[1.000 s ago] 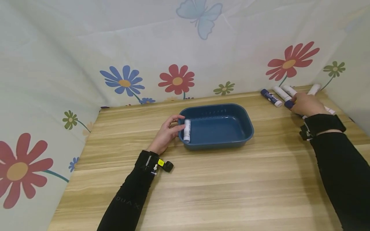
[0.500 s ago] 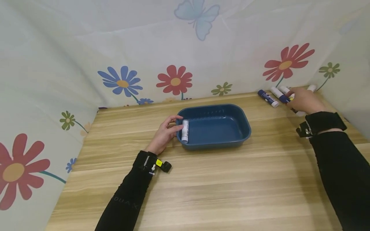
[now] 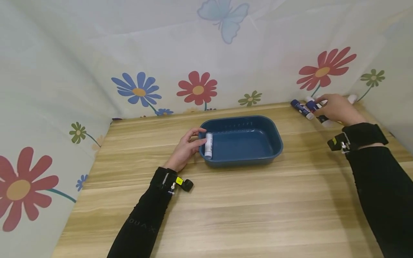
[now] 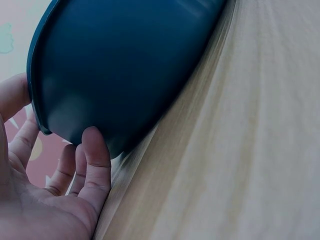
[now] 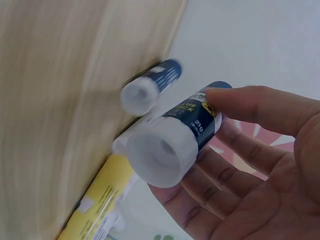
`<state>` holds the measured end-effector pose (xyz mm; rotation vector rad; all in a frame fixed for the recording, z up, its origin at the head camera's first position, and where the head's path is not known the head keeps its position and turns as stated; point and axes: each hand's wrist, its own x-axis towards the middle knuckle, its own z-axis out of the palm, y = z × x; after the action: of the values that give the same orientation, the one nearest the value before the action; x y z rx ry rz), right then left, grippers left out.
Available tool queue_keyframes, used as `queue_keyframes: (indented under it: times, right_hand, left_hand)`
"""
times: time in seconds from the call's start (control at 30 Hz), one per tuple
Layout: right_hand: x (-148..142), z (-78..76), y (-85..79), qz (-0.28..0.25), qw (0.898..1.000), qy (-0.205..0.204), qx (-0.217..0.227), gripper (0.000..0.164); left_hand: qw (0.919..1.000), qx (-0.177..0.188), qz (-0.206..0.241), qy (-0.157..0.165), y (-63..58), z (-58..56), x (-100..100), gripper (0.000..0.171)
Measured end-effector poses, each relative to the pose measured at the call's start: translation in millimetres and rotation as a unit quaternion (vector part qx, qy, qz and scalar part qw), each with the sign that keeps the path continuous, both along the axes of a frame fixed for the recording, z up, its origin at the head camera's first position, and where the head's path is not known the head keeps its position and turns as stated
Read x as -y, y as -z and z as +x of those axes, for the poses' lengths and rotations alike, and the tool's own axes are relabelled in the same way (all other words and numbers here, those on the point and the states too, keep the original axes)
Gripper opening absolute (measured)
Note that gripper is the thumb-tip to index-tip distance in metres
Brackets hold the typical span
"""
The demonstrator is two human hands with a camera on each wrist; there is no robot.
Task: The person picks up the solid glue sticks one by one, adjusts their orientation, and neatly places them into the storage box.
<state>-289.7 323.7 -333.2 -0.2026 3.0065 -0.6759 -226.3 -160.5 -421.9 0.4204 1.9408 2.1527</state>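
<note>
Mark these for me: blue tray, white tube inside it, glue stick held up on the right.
Blue tray (image 3: 243, 144): head view, bare inside floor.
White tube (image 3: 209, 146): head view, middle of its side.
Glue stick (image 5: 188, 124): right wrist view, dark label.

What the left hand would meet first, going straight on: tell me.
First the blue tray, at whose end wall the left hand rests; beyond that, probably the white tube.

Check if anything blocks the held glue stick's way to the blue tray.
Left of the held glue stick in the head view lies a blue glue stick; a low path might bump it. Nothing else visible stands before the blue tray.
</note>
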Motion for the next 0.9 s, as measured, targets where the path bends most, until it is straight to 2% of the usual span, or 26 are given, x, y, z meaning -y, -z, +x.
queue_keyframes:
  times: [0.33, 0.9]
  right_hand:
    - [22, 4.5, -17.9, -0.021, 1.000, -0.011, 0.001, 0.049]
    - [42, 14.5, -30.9, -0.033, 0.999, -0.030, -0.016, 0.049]
  left_hand:
    - [1.0000, 0.002, 0.000, -0.007, 0.4, -1.3, 0, 0.042]
    - [0.9999, -0.002, -0.012, -0.009, 0.2, -0.5, -1, 0.042]
